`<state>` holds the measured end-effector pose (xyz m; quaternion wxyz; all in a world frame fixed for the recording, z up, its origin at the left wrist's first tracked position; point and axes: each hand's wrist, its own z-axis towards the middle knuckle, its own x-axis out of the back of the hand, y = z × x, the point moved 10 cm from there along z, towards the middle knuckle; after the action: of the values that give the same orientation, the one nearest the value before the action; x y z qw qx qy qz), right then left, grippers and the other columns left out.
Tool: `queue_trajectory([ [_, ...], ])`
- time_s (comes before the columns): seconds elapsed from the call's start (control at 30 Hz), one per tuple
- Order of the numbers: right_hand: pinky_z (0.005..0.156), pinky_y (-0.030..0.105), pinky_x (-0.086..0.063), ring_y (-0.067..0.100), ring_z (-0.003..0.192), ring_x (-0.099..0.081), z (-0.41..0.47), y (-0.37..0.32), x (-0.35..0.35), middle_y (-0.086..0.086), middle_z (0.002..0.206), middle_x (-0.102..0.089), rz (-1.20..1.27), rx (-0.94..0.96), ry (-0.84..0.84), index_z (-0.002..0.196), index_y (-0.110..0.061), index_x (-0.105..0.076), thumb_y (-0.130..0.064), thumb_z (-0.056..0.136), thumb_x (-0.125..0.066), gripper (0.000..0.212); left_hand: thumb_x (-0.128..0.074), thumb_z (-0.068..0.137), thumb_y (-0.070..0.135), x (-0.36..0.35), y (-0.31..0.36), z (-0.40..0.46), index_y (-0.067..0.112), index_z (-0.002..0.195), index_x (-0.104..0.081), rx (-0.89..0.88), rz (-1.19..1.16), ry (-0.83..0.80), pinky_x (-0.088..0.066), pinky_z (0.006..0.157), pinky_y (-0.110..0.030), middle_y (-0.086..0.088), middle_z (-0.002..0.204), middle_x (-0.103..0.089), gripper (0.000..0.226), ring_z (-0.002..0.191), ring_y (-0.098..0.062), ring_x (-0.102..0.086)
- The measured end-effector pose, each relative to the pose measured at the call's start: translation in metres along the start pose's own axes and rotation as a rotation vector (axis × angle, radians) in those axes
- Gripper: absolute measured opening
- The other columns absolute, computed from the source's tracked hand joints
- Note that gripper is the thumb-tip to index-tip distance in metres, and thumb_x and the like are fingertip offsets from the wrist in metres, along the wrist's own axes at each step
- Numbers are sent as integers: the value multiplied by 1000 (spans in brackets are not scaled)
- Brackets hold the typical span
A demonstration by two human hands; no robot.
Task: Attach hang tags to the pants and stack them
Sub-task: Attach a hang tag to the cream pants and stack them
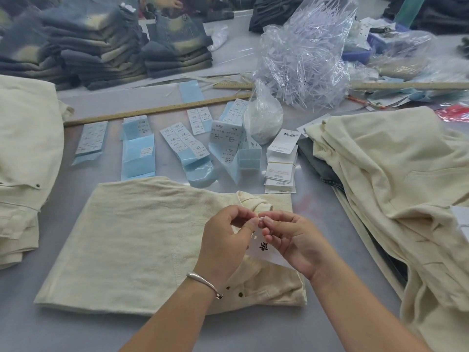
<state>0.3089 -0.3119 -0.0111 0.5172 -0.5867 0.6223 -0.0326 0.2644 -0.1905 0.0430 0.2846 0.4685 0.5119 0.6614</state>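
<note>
Folded cream pants lie flat in front of me on the grey table. Above their right half my left hand and my right hand meet fingertip to fingertip, both pinching a thin clear plastic tag loop. A white hang tag with black lettering dangles from the loop between my hands, close to a belt loop of the pants. A stack of white hang tags sits behind the pants, a little to the right.
Cream pants are stacked at the left and heaped at the right. Blue-backed size stickers lie behind the pants, with wooden rulers and bags of plastic fasteners. Dark jeans are stacked far back.
</note>
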Motion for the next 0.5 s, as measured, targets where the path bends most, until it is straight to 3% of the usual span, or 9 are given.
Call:
queue_trajectory([
  [0.27,54,22,-53,16,55,-62,-3,-10,0,14,68,-69,-152,212,78,76,-4,-77,-5,64,-72,13,-75,81,9,3,0,0,23,76,-69,-13,-3,32,-48,59,-19,13,70,-68,16,65,-1,-61],
  [0.4,54,22,-53,16,56,-64,-5,-12,2,14,67,-69,-200,197,69,74,-4,-77,-6,60,-75,14,-77,79,5,-6,-15,7,16,73,-72,123,-260,-147,-45,51,-17,3,64,-67,13,62,-8,-59],
  [0.5,54,23,-54,19,56,-66,-3,-9,-1,17,69,-69,-188,117,34,71,-1,-74,-3,59,-76,13,-79,73,16,-16,-23,6,14,73,-69,224,-410,-301,-42,52,-17,-3,67,-64,10,61,-9,-56],
])
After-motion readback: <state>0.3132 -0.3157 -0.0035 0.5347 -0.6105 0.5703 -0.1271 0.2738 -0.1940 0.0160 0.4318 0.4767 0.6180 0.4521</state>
